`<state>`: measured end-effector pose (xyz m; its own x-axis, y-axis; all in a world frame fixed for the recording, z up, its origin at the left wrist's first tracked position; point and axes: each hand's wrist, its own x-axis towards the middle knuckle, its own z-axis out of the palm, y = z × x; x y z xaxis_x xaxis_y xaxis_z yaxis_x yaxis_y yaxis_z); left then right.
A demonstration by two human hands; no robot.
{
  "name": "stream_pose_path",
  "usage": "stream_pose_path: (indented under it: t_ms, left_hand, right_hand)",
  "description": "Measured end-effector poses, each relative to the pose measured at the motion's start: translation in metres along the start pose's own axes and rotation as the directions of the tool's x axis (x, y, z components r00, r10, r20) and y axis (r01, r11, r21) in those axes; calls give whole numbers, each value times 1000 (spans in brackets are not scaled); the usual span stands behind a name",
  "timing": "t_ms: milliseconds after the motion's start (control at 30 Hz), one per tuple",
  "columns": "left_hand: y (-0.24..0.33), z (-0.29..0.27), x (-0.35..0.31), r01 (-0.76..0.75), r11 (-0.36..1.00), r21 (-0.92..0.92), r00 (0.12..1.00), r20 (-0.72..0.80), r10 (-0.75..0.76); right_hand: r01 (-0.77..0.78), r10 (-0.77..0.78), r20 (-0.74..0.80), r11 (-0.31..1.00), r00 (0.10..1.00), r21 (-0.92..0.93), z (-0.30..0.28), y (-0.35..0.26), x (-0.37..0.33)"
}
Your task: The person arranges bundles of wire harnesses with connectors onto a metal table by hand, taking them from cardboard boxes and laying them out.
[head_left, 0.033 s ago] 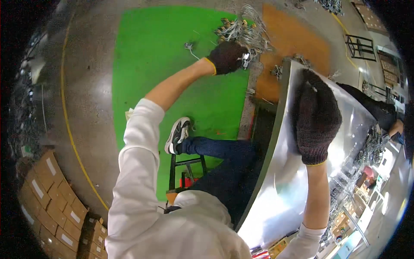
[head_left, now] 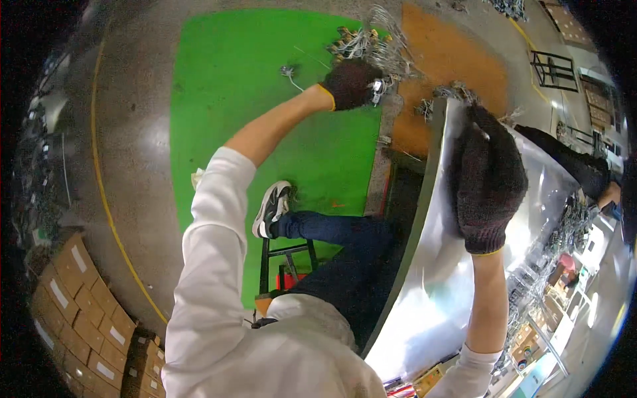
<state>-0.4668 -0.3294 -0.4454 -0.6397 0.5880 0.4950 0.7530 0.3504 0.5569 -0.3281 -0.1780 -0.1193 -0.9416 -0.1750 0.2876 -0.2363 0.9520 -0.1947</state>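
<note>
In the head view, the left hand (head_left: 352, 85), in a dark knitted glove with a yellow cuff edge, has its fingers closed on a small silver-white piece (head_left: 377, 91), far out above the right side of a flat green floor mat (head_left: 245, 79). A tangled heap of grey cables (head_left: 363, 46) lies just beyond it. To the right, the similarly gloved right hand (head_left: 490, 179) is over a shiny silver metal tabletop (head_left: 424, 312), fingers pointing far; whether it grips anything, I cannot tell. Brown cardboard boxes (head_left: 83, 308) are stacked near left.
</note>
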Motion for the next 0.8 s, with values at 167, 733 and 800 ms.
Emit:
stream_pose_path:
  t_ms: [167,733,800]
  left_hand:
    - [-38,49,60,68,992,110,977,193,-88]
    - [-77,114,208,-96,816,571,829,500,-252]
    - [-49,28,161,-150,755,638,793,533,-293]
  right_hand:
    - [-177,175,39,982,984,62,5,7,22]
    - [-347,389,143,903,910,-253,-6,55,18]
    - [-504,492,162,862,855,42,-3,28,40]
